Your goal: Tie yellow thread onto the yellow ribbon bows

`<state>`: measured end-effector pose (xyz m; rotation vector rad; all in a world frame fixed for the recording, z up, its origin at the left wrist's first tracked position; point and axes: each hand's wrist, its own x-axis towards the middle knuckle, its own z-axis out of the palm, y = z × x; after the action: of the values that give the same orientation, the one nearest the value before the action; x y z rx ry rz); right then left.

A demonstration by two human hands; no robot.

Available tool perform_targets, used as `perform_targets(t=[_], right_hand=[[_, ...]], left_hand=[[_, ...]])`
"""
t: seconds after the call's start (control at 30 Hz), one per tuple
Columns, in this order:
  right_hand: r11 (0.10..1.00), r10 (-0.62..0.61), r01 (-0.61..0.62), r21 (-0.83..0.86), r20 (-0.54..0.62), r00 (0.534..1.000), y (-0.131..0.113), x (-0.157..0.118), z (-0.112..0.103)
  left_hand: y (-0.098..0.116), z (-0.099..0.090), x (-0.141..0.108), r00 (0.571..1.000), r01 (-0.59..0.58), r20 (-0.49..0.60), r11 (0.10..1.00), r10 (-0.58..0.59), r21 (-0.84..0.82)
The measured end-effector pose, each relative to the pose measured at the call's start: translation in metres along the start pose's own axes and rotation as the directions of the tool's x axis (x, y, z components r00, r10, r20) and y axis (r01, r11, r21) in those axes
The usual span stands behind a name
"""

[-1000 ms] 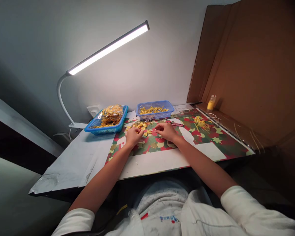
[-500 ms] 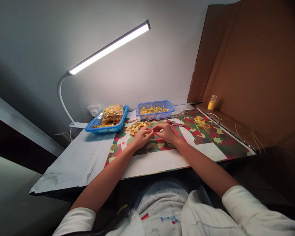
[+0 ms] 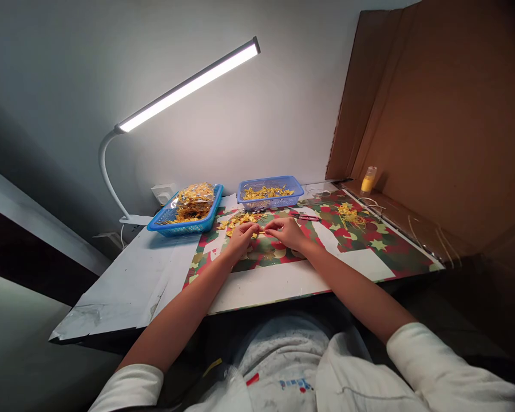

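My left hand (image 3: 241, 238) and my right hand (image 3: 288, 233) are over the patterned table cover, fingertips pinched and a short gap apart. Between them stretches a thin yellow strip (image 3: 261, 231), too small to make out fully; each hand grips one end. Just behind my left hand lies a loose pile of small yellow ribbon bows (image 3: 242, 218), some with thin stems. A pair of pink-handled snips (image 3: 306, 217) rests beyond my right hand.
A blue basket (image 3: 184, 229) holding a plastic bag of yellow pieces stands at the left. Behind the pile is a violet-blue basket (image 3: 271, 201) of bows. Yellow thread scraps (image 3: 352, 217), a small yellow bottle (image 3: 368, 180), a lit lamp (image 3: 189, 87) and a cardboard wall (image 3: 446, 114) surround the table.
My hands were together at the fingertips; now they have drawn slightly apart, my left hand shifting left, and the yellow strip shows between them.
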<state>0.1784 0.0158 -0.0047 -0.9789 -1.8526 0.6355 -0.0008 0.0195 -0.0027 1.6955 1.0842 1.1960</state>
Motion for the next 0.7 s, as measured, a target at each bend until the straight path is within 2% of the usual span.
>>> perform_targets(t=[0.37,0.57,0.7], right_hand=[[0.999,-0.029,0.028,-0.030,-0.036,0.999,-0.0040,0.0013,-0.0005],[0.980,-0.173,0.171,-0.103,-0.005,0.985,-0.0048,-0.0009,0.0030],[0.975,-0.194,0.188,-0.114,-0.043,0.980,-0.0061,-0.0014,0.0028]], left_hand=[[-0.0075,-0.0010,0.0044,0.989,0.109,-0.083,0.985,-0.120,-0.134],[-0.0049,-0.0019,0.0016,0.989,0.134,-0.042,0.986,-0.139,-0.094],[-0.0025,-0.0016,-0.0008,0.997,0.082,-0.014,0.997,-0.082,-0.010]])
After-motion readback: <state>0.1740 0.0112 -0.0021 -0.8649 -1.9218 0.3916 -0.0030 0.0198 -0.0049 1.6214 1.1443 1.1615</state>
